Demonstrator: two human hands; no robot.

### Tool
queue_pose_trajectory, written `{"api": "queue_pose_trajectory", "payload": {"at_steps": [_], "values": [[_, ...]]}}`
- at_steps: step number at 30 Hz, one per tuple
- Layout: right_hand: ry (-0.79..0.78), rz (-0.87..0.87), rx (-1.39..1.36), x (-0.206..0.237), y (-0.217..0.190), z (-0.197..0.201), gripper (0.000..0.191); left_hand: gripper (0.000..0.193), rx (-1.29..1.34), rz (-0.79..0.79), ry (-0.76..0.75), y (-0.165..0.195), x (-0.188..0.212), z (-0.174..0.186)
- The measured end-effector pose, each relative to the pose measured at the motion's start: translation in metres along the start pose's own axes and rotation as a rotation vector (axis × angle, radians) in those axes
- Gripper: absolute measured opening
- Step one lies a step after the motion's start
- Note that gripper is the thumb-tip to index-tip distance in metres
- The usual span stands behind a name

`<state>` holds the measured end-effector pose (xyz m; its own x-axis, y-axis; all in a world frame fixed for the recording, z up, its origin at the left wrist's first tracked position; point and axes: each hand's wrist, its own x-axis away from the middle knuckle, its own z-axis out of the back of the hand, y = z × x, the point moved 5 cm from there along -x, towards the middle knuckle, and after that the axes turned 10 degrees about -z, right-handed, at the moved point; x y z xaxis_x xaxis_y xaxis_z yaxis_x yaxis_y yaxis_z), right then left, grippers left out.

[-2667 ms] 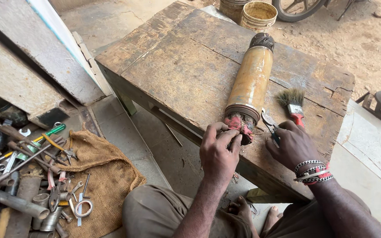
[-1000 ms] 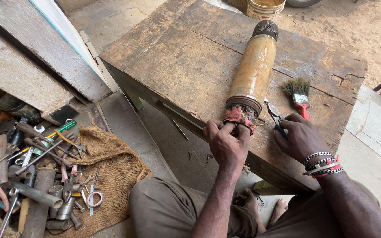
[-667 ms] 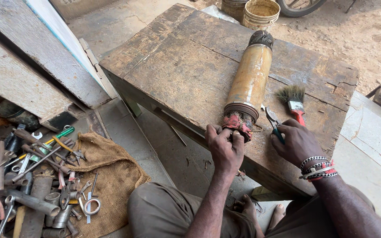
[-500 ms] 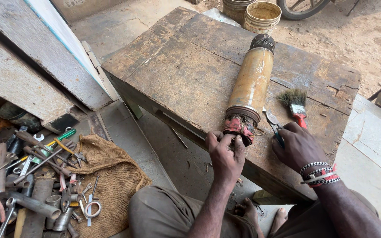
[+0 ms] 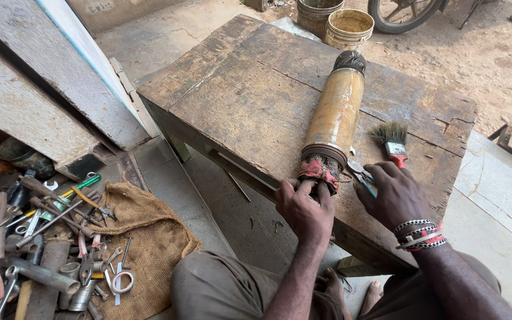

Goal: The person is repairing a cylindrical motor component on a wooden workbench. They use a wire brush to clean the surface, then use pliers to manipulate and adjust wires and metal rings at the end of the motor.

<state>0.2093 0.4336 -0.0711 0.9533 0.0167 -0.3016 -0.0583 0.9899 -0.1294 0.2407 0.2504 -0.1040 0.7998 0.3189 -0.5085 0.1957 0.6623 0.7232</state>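
left hand [image 5: 304,204] pinches the red, frayed wrapping at the near end of the yellowed cylinder [image 5: 334,115]. right hand [image 5: 393,194] grips teal-handled pliers [image 5: 360,176] just beside it. cylinder lies lengthwise on the worn wooden bench [image 5: 250,95], dark cap far. paintbrush [image 5: 391,140] right; tools [image 5: 48,237] on the floor left.

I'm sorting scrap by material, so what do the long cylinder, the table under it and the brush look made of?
The cylinder looks like metal with worn yellowish paint and a dark cap; the left hand touches its frayed reddish end. The table is rough, stained, cracked wood planks. The brush has pale bristles, a metal-looking band and a red handle, plastic or painted wood.
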Motion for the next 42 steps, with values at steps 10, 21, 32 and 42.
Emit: {"api": "queue_pose_trajectory", "payload": {"at_steps": [10, 21, 32, 42], "values": [[-0.328, -0.178, 0.218, -0.001, 0.036, -0.048, 0.033, 0.028, 0.234, -0.046, -0.086, -0.015, 0.008, 0.002], [-0.866, -0.492, -1.117, 0.088, 0.065, -0.061, 0.031, 0.025, 0.345, -0.069, -0.026, -0.037, 0.008, -0.019], [-1.059, -0.238, -0.986, 0.044, 0.01, -0.032, 0.057, 0.039, 0.435, -0.112, -0.107, -0.044, 0.006, -0.015], [-1.043, -0.122, -0.746, 0.02, 0.002, -0.005, 0.051, 0.029, 0.217, -0.281, -0.122, -0.023, 0.005, 0.002]]}}
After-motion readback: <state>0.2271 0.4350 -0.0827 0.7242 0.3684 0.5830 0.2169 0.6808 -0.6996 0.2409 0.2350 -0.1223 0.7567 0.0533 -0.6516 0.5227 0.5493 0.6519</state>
